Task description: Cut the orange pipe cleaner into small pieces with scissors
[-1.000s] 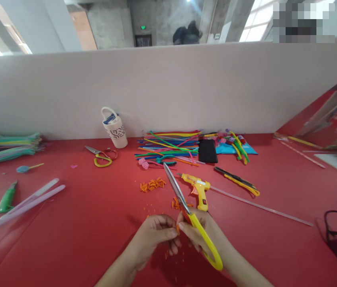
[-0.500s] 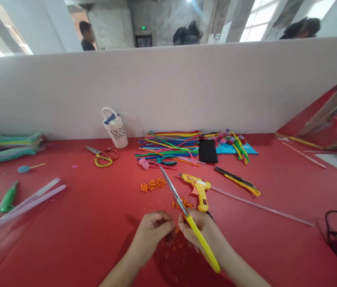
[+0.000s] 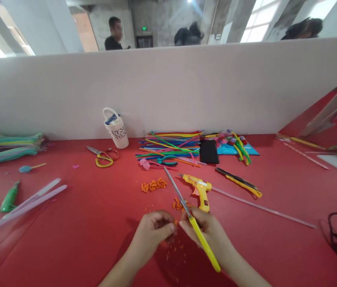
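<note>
My right hand (image 3: pixel 202 225) is closed around a pair of yellow-handled scissors (image 3: pixel 206 243), whose blades point away and to the left. Close beside it, with a small gap, my left hand (image 3: pixel 156 229) is closed in a pinch, thumb against fingers. A tiny orange piece (image 3: pixel 175 222) shows at its fingertips. Small orange cut pieces (image 3: pixel 178 204) lie partly behind the scissor blades, and a larger pile of orange pieces (image 3: pixel 153 185) lies farther back. Orange crumbs (image 3: pixel 180 245) are scattered on the red table (image 3: pixel 96 231) under my hands.
A yellow glue gun (image 3: pixel 197 187) with a long glue stick lies just beyond my right hand. Behind are colourful pipe cleaners (image 3: pixel 168 145), a black phone (image 3: pixel 209 152), a white cup (image 3: pixel 117 131) and other scissors (image 3: pixel 104 157). A white partition (image 3: pixel 168 87) borders the table.
My right hand and the scissors have shifted slightly right, widening the gap to my left hand. Less orange shows between the hands. A person beyond the partition has moved right.
</note>
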Demonstrator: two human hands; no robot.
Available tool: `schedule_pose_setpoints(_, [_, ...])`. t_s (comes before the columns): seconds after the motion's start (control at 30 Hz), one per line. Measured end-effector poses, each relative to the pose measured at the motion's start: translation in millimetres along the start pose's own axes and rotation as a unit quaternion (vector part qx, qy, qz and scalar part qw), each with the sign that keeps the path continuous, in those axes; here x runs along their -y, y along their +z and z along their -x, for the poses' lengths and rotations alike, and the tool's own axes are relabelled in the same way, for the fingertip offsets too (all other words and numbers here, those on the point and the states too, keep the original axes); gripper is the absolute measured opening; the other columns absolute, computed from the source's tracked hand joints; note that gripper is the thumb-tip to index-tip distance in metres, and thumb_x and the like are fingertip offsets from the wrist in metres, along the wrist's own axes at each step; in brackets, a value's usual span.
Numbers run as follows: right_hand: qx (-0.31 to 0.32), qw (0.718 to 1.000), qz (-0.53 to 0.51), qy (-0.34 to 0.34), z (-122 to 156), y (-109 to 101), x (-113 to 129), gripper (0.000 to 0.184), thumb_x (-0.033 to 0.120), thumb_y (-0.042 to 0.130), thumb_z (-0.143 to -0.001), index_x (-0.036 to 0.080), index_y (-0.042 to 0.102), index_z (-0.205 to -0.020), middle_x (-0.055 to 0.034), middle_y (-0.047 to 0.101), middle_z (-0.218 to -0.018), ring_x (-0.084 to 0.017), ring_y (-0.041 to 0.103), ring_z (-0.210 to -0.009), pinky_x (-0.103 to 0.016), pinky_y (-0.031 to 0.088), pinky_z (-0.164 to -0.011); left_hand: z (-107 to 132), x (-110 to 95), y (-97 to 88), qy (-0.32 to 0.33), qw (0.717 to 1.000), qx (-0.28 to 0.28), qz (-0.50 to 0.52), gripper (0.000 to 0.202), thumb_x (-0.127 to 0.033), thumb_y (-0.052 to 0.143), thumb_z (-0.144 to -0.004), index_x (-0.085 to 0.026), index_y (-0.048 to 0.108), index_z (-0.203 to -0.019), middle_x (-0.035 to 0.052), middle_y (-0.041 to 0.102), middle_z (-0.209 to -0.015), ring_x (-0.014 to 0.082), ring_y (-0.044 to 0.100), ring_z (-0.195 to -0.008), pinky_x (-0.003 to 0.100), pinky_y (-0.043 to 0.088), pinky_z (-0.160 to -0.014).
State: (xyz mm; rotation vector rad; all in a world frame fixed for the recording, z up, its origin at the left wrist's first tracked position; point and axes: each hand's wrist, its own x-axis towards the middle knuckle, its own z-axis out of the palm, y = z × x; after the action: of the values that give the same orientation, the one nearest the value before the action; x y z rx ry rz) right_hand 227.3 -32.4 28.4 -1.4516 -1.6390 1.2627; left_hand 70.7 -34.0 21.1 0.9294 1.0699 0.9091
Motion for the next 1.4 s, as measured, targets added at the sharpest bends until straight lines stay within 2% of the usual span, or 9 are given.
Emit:
schedule_pose_setpoints(0.07, [-0.03,0.996,0.084,-0.028,1.3,-6.0,-5.4,0.027,0.036,0.056,-0.064,0.021,0.034,-0.057,0.0078,0.033,-0.049,-0.007,0.032,-0.045,-0.019,0.024,-0.042,-1.3,-2.4,-2.9,0.02,0.998,-0.039,0.044,0.007,-0.02,0.062,-0.065,-0.014,0.059,-0.066,0.0003,0.06,-0.053,0.0097,0.051,-0.045,0.022,0.04,-0.049])
schedule_pose_setpoints(0.13, [-0.05,0.974,0.216,-0.057,3.7,-10.0,-11.3,0.028,0.039,0.057,-0.065,0.021,0.036,-0.06,0.0072,0.038,-0.049,-0.008,0.033,-0.044,-0.02,0.024,-0.042,-1.7,-5.5,-5.6,0.037,0.992,-0.077,0.088,0.007,-0.02,0.061,-0.067,-0.014,0.058,-0.067,0.0,0.061,-0.055,0.0088,0.051,-0.046,0.021,0.04,-0.05])
schedule_pose_setpoints(0.23, [-0.05,0.936,0.336,-0.09,8.1,-9.3,-17.3,0.026,0.044,0.053,-0.069,0.022,0.04,-0.067,0.003,0.05,-0.055,-0.012,0.044,-0.046,-0.021,0.026,-0.043,-0.9,-10.0,-8.4,0.055,0.983,-0.109,0.14,0.007,-0.02,0.061,-0.068,-0.014,0.057,-0.066,-0.0009,0.06,-0.057,0.0076,0.051,-0.047,0.019,0.039,-0.05])
schedule_pose_setpoints(0.33, [-0.03,0.909,0.402,-0.107,10.8,-2.2,-19.5,0.027,0.047,0.05,-0.071,0.021,0.043,-0.071,-0.0015,0.057,-0.058,-0.018,0.053,-0.05,-0.024,0.027,-0.044,-0.1,-12.6,-9.8,0.071,0.975,-0.128,0.167,0.007,-0.019,0.06,-0.068,-0.014,0.057,-0.064,-0.0016,0.059,-0.057,0.007,0.05,-0.048,0.018,0.038,-0.049])
schedule_pose_setpoints(0.5, [-0.042,0.88,0.447,-0.155,10.4,8.9,-24.8,0.028,0.047,0.045,-0.077,0.02,0.045,-0.072,-0.0036,0.06,-0.057,-0.019,0.056,-0.048,-0.026,0.028,-0.044,-0.8,-12.5,-11.6,0.1,0.965,-0.143,0.195,0.005,-0.017,0.059,-0.069,-0.016,0.058,-0.064,-0.0041,0.056,-0.058,0.0064,0.049,-0.051,0.017,0.038,-0.052])
schedule_pose_setpoints(0.67, [-0.052,0.855,0.489,-0.165,9.0,10.5,-29.8,0.019,0.038,0.049,-0.077,0.019,0.046,-0.074,-0.003,0.06,-0.055,-0.018,0.056,-0.046,-0.025,0.027,-0.043,-0.7,-11.4,-12.8,0.104,0.965,-0.143,0.194,0.006,-0.017,0.058,-0.071,-0.015,0.058,-0.065,-0.0027,0.056,-0.06,0.0068,0.048,-0.051,0.018,0.039,-0.053])
schedule_pose_setpoints(0.9, [-0.049,0.848,0.495,-0.182,9.9,10.1,-25.6,0.026,0.043,0.048,-0.077,0.017,0.048,-0.076,-0.0023,0.06,-0.053,-0.018,0.057,-0.044,-0.025,0.03,-0.042,-0.6,-11.8,-12.4,0.112,0.965,-0.139,0.19,0.008,-0.018,0.057,-0.072,-0.014,0.057,-0.064,-0.0025,0.054,-0.058,0.0069,0.047,-0.051,0.018,0.037,-0.052])
schedule_pose_setpoints(1.23, [-0.069,0.838,0.508,-0.188,10.4,10.9,-25.4,0.022,0.039,0.051,-0.075,0.018,0.047,-0.071,-0.002,0.059,-0.051,-0.017,0.056,-0.043,-0.025,0.03,-0.041,0.3,-11.7,-12.8,0.113,0.964,-0.141,0.197,0.008,-0.018,0.056,-0.072,-0.015,0.056,-0.065,-0.0024,0.055,-0.06,0.0071,0.048,-0.052,0.018,0.038,-0.053])
schedule_pose_setpoints(1.4, [-0.084,0.828,0.51,-0.216,9.4,11.0,-28.8,0.026,0.043,0.046,-0.078,0.018,0.046,-0.072,-0.0011,0.058,-0.049,-0.017,0.055,-0.041,-0.025,0.028,-0.04,0.0,-11.3,-12.6,0.115,0.963,-0.141,0.197,0.008,-0.017,0.057,-0.072,-0.014,0.056,-0.065,-0.0021,0.055,-0.061,0.0067,0.048,-0.052,0.018,0.039,-0.053])
